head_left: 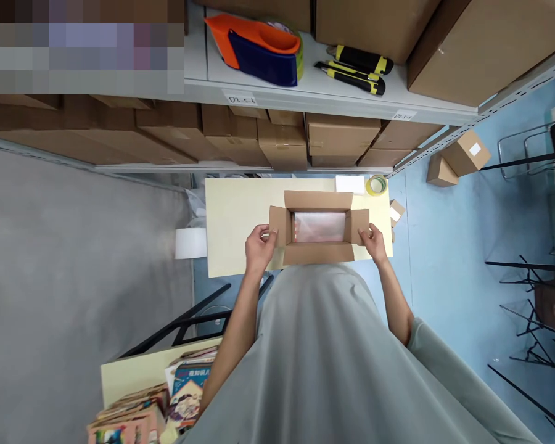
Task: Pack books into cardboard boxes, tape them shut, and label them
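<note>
An open cardboard box (318, 253) rests on a pale yellow table (238, 209), its top flaps folded outward. Inside lies a flat, whitish item in shiny clear plastic (320, 227), with small red marks along its left edge; what it is I cannot make out. My left hand (259, 246) is closed on the box's left flap, thumb and fingers at its outer edge. On the opposite side, my right hand (374, 242) pinches the right flap.
A small white box (349, 184) and a roll of tape (376, 185) sit at the table's back right. Beyond, a shelf (203, 90) holds cartons, a tape dispenser (263, 52) and utility knives (358, 69). Books (189, 391) are stacked at lower left.
</note>
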Action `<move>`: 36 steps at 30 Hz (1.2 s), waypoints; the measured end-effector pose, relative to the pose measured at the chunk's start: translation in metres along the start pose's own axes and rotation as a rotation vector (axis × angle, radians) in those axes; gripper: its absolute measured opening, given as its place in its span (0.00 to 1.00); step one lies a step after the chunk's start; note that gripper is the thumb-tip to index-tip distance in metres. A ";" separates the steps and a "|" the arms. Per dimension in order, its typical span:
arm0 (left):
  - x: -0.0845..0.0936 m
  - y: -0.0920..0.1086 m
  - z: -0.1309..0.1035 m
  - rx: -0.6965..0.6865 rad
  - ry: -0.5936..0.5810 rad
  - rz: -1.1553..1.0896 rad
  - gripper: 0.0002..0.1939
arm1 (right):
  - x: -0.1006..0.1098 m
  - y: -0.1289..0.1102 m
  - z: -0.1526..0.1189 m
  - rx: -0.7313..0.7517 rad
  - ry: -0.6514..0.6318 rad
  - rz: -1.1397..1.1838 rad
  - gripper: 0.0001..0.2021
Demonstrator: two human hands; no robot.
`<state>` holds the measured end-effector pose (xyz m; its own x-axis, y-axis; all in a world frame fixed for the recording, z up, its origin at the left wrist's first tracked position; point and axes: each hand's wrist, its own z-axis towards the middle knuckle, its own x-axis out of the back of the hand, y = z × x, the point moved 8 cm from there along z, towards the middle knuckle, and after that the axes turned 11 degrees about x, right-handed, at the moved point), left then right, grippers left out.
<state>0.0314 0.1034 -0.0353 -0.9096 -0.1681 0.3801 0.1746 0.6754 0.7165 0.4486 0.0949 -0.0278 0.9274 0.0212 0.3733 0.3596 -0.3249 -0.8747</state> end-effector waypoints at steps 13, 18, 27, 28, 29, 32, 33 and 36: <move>0.002 0.026 -0.016 -0.232 -0.166 0.125 0.25 | -0.029 -0.067 -0.006 0.310 -0.025 -0.211 0.27; -0.013 0.011 -0.043 -0.379 -0.385 0.403 0.40 | -0.039 -0.066 -0.026 0.489 -0.290 -0.368 0.23; -0.015 0.007 -0.031 -0.401 -0.365 0.399 0.42 | -0.048 -0.055 -0.026 0.521 -0.382 -0.493 0.27; -0.015 0.011 -0.028 -0.393 -0.360 0.363 0.41 | -0.047 -0.056 -0.022 0.498 -0.356 -0.460 0.25; -0.014 0.014 -0.023 -0.374 -0.350 0.335 0.39 | -0.045 -0.057 -0.017 0.471 -0.326 -0.434 0.24; -0.013 0.016 -0.003 -0.278 -0.261 0.299 0.36 | -0.043 -0.051 0.004 0.374 -0.209 -0.406 0.23; -0.012 0.016 0.005 -0.253 -0.213 0.298 0.37 | -0.042 -0.047 0.012 0.342 -0.161 -0.412 0.24; -0.013 0.013 0.028 -0.222 -0.082 0.310 0.47 | -0.043 -0.032 0.034 0.262 -0.064 -0.429 0.30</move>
<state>0.0353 0.1341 -0.0474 -0.8265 0.0831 0.5568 0.5149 0.5115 0.6880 0.4007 0.1363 -0.0261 0.6917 0.1617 0.7039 0.7160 -0.0258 -0.6976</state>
